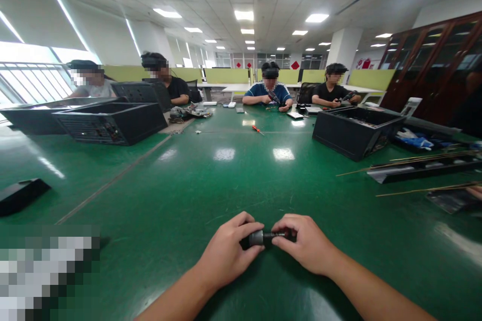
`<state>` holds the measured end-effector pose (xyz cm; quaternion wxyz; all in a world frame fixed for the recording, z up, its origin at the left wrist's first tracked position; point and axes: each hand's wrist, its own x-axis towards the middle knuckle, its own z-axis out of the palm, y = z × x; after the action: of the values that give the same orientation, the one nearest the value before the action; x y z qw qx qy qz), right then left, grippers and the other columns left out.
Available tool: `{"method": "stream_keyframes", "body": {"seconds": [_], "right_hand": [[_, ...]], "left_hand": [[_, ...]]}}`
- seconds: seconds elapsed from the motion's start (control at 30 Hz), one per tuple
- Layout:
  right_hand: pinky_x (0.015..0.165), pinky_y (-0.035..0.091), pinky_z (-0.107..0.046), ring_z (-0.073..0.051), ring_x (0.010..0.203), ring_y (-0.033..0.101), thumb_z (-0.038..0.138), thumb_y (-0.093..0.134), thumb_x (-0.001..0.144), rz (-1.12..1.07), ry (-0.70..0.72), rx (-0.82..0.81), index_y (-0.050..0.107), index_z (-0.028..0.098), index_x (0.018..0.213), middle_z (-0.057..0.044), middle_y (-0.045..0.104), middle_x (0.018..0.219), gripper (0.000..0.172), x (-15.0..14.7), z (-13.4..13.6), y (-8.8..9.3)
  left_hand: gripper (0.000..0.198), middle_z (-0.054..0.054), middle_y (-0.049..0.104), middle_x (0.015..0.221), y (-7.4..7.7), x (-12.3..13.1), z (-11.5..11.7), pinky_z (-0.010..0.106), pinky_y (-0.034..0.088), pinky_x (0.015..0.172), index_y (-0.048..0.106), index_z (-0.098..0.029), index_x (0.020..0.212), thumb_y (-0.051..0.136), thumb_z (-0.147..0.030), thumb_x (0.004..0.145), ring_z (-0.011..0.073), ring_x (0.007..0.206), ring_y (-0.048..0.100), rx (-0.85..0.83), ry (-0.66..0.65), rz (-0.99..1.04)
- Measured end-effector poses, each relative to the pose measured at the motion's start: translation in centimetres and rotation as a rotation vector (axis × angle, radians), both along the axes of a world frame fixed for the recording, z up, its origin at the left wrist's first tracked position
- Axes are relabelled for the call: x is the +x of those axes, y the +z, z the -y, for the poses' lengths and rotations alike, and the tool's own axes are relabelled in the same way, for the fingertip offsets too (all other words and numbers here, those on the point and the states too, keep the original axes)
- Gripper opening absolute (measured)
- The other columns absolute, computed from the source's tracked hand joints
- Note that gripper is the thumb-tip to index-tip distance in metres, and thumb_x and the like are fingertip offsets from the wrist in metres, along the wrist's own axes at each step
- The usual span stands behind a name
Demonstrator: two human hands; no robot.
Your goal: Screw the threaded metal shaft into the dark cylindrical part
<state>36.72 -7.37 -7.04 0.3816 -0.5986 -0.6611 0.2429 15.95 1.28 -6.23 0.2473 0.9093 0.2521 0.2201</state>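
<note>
Grey-capped rod (268,235) in hands (231,247) (309,247); right case (342,133) (open-topped) holds parts (371,121).

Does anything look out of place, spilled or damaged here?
Nothing looks spilled. Slightly odd: an orange-handled screwdriver lies loose on the glossy green table, away from the left hand and right hand. The grey metal cylinder with ribbed shaft they hold is too small to judge for damage.

The head camera looks forward and down, close over the green table (226,180)
</note>
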Motion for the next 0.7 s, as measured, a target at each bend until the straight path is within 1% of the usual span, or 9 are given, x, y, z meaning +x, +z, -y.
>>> {"method": "stream_keyframes", "body": {"seconds": [0.23, 0.47, 0.7], "right_hand": [[0.067, 0.044, -0.027, -0.017, 0.073, 0.061, 0.023, 0.070, 0.082, 0.011, -0.007, -0.010, 0.076, 0.022, 0.088, -0.001, 0.069, 0.078, 0.009, 0.17, -0.04, 0.15], [0.066, 0.044, -0.027, -0.016, 0.072, 0.061, 0.021, 0.070, 0.081, 0.006, -0.006, -0.016, 0.076, 0.021, 0.089, -0.001, 0.068, 0.077, 0.010, 0.39, 0.04, 0.04], [0.067, 0.044, -0.027, -0.017, 0.072, 0.061, 0.023, 0.070, 0.082, 0.020, -0.013, -0.006, 0.076, 0.022, 0.090, -0.001, 0.069, 0.078, 0.010, 0.70, -0.04, -0.02]], "left_hand": [[0.035, 0.004, 0.067, 0.103, 0.39, -0.22, -0.16, 0.032, 0.053, 0.085, 0.072, -0.027, 0.111, 0.072, -0.017, 0.077, 0.0187, 0.093, 0.065, -0.006, 0.014, 0.003], [0.036, 0.004, 0.067, 0.102, 0.37, -0.65, -0.37, 0.032, 0.054, 0.084, 0.072, -0.027, 0.112, 0.074, -0.021, 0.077, 0.0194, 0.092, 0.066, 0.020, 0.031, 0.003], [0.034, 0.004, 0.067, 0.102, 0.46, -0.70, -0.39, 0.033, 0.053, 0.085, 0.072, -0.028, 0.111, 0.074, -0.020, 0.077, 0.0192, 0.093, 0.065, -0.001, 0.044, 0.009]]}}
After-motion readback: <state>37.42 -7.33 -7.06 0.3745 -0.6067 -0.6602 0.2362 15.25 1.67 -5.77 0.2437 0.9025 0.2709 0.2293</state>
